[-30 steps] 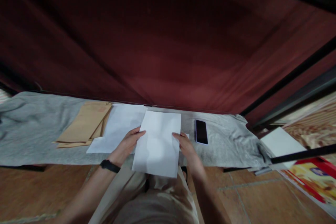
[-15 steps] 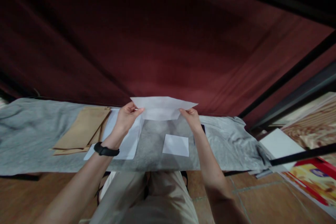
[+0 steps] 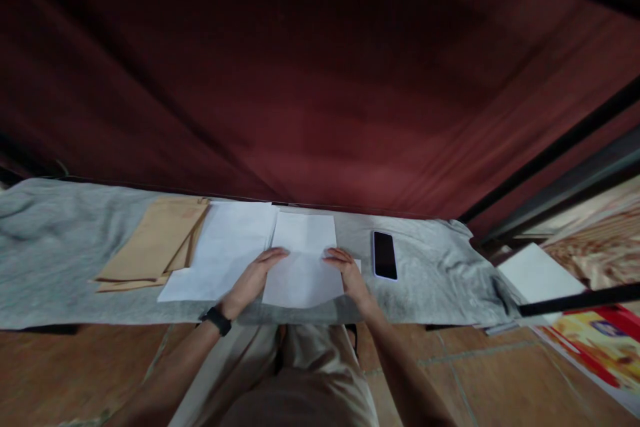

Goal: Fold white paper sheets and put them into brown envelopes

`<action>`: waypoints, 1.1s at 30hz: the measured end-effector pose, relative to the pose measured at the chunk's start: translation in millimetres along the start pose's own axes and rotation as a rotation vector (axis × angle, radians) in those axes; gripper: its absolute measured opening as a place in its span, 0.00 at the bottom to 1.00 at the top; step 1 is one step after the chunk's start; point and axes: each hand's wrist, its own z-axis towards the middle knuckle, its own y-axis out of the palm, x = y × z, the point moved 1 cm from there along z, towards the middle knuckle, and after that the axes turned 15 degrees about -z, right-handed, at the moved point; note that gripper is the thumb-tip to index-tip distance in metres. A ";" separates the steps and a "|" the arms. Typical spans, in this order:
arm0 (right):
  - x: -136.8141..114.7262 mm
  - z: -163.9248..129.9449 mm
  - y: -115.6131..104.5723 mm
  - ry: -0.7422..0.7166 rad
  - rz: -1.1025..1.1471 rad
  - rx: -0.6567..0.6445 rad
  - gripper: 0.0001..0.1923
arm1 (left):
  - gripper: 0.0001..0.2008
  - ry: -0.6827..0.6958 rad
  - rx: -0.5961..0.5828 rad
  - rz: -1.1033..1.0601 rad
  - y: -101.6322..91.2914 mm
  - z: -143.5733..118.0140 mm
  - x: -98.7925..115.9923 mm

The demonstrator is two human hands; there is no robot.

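A creased white sheet of paper (image 3: 303,280) lies low over the grey cloth, between my two hands. My left hand (image 3: 257,273) grips its left edge, thumb and fingers closed on it; a black band is on that wrist. On the opposite edge, my right hand (image 3: 347,273) pinches the paper the same way. A crease runs across the sheet at about finger height. Just a corner of a smaller white paper shows beside my right hand; the sheet and hand hide the remainder. Left of the sheet is a stack of white paper (image 3: 225,240), close to my left hand.
Brown paper envelopes (image 3: 155,240) overlap the white stack's left side. A phone (image 3: 385,255) lies right of my right hand on the grey cloth (image 3: 435,267). A dark red curtain (image 3: 310,113) hangs behind the table. A black bar and a white box (image 3: 540,273) are at the right.
Both hands have brought the sheet down from above the table's back edge toward me, onto or just above the cloth. It now covers most of the smaller paper, and the phone is uncovered.
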 end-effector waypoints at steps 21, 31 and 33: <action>-25.4 -33.3 -3.8 -0.159 -0.238 -0.259 0.45 | 0.23 0.155 -0.245 0.199 47.8 32.8 33.2; -23.5 -33.0 1.6 -0.123 -0.273 -0.275 0.41 | 0.26 0.126 -0.072 0.491 111.6 54.7 -3.2; -23.8 -32.8 -0.2 -0.125 -0.254 -0.270 0.41 | 0.27 0.086 -0.021 0.527 100.8 51.3 -6.8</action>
